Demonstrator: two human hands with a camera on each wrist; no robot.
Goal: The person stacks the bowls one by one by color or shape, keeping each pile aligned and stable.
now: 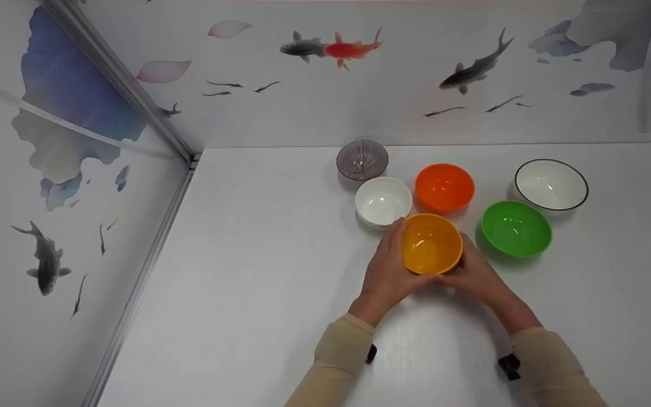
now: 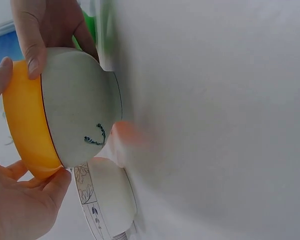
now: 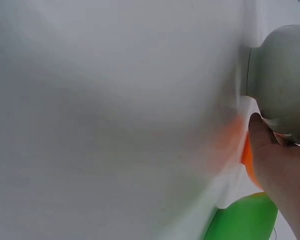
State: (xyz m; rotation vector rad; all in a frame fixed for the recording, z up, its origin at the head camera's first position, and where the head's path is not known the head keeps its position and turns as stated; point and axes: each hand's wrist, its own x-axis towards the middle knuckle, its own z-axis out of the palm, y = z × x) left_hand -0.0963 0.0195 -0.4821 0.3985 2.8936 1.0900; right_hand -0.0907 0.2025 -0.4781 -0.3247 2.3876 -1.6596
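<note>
A yellow bowl (image 1: 432, 246) stands between both hands at the middle of the table, its inside facing up. In the left wrist view, a pale bowl-shaped body (image 2: 77, 102) with a small dark sprig shows below the yellow band; whether it is a second bowl under the yellow one, I cannot tell. My left hand (image 1: 389, 272) grips the left side, fingers curled round the wall. Round the right side curls my right hand (image 1: 479, 275), its thumb meeting the left one at the near side. The pale foot appears to be at the table surface.
Close behind the held bowl are a white bowl (image 1: 383, 202) and an orange bowl (image 1: 445, 187). A purple ribbed glass bowl (image 1: 362, 160) sits farther back. To the right are a green bowl (image 1: 516, 229) and a dark-rimmed white bowl (image 1: 551, 184). Printed panels (image 1: 393, 113) bound the table.
</note>
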